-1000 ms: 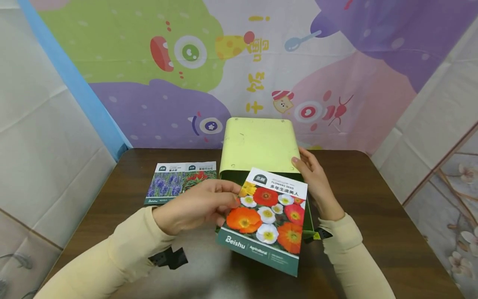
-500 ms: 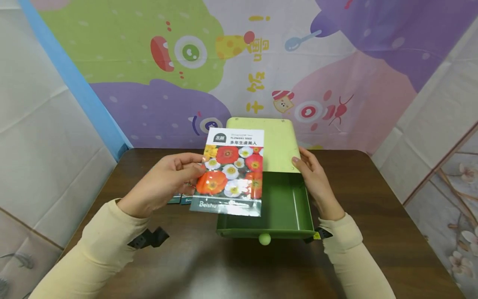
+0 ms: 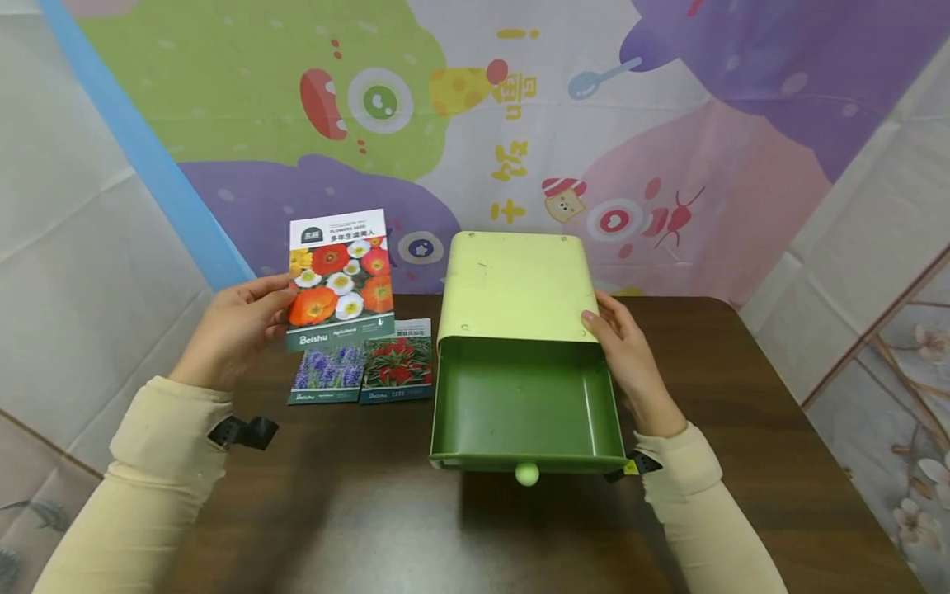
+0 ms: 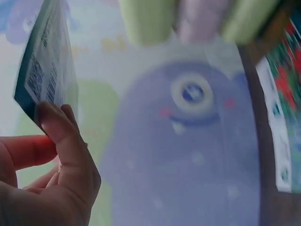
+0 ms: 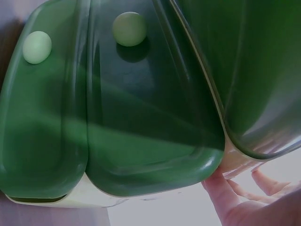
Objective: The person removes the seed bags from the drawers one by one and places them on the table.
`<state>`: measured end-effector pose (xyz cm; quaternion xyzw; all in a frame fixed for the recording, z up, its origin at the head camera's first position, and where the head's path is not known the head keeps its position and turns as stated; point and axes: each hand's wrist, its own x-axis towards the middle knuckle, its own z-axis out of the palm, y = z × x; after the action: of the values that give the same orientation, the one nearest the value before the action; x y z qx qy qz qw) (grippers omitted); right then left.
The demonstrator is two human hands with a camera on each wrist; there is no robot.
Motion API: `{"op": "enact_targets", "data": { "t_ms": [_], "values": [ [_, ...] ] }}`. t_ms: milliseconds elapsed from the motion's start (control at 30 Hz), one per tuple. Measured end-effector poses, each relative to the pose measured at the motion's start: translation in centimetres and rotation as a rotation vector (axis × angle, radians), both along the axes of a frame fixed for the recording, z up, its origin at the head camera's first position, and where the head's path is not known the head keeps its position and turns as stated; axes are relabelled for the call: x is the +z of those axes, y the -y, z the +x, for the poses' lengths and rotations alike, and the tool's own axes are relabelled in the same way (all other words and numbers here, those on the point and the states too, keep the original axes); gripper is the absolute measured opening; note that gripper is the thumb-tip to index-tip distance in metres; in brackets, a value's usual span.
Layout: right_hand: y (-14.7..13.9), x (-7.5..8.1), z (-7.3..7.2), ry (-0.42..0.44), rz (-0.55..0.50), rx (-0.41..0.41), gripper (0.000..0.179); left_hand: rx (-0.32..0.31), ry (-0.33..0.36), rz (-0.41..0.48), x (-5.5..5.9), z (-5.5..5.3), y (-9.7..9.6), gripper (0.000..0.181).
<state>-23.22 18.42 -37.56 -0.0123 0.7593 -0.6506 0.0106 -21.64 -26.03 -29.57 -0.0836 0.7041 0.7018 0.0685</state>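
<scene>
Pinched by its left edge in my left hand (image 3: 241,326) is a seed packet (image 3: 341,285) with red, orange and white poppies on its front. It is held up over two more packets on the table, a purple lavender packet (image 3: 326,375) and a red-flowered packet (image 3: 398,367). The left wrist view shows the back of the held packet (image 4: 51,61) with printed codes. A small cabinet (image 3: 519,285) with a pale yellow-green shell has its green top drawer (image 3: 519,404) pulled out, with nothing seen inside. My right hand (image 3: 627,359) grips the cabinet's right side, thumb near the top front corner.
Two lower drawers with round knobs show in the right wrist view, one (image 5: 155,103) wider than the other (image 5: 42,117). The dark wooden table (image 3: 386,511) meets a cartoon-printed cloth (image 3: 312,198) at its far edge. Pale panels (image 3: 89,247) stand at the sides.
My left hand has carried the poppy packet from in front of the drawer leftward and upward, over the other packets. The drawer's inside has come into view. My right hand stays on the cabinet.
</scene>
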Motion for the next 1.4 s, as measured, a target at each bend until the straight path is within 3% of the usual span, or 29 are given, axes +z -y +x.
{"op": "enact_targets", "data": {
  "t_ms": [200,333,433,600,733,900,1033,1200,1400],
  "values": [
    [0.0,0.0,0.0,0.002,-0.002,-0.001,0.065,0.137,0.003,-0.073,-2.5,-1.3,3.4,0.061],
    [0.0,0.0,0.0,0.002,-0.002,-0.005,0.065,0.226,0.064,-0.140,-3.9,-1.7,4.9,0.063],
    [0.0,0.0,0.0,0.002,-0.001,-0.009,0.065,0.278,0.105,-0.105,-4.8,-1.9,5.9,0.063],
    [0.0,0.0,0.0,0.008,-0.007,-0.009,0.065,0.329,0.127,0.018,-6.6,-2.3,7.5,0.058],
    [0.0,-0.1,0.0,0.012,-0.002,-0.004,0.066,0.364,0.161,0.081,-8.2,-2.5,8.6,0.042],
    [0.0,-0.1,0.0,0.004,-0.002,-0.003,0.066,0.404,0.197,0.132,-10.1,-2.8,9.4,0.045],
    [0.0,-0.1,0.1,0.000,-0.003,-0.005,0.065,0.416,0.226,0.144,-11.4,-3.0,9.8,0.056],
    [0.0,-0.1,0.0,-0.002,-0.007,-0.005,0.065,0.422,0.259,0.109,-13.1,-2.9,10.1,0.055],
    [0.0,-0.1,0.0,-0.003,-0.004,-0.005,0.064,0.497,0.248,0.070,-14.5,-3.1,10.1,0.051]
  ]
}}
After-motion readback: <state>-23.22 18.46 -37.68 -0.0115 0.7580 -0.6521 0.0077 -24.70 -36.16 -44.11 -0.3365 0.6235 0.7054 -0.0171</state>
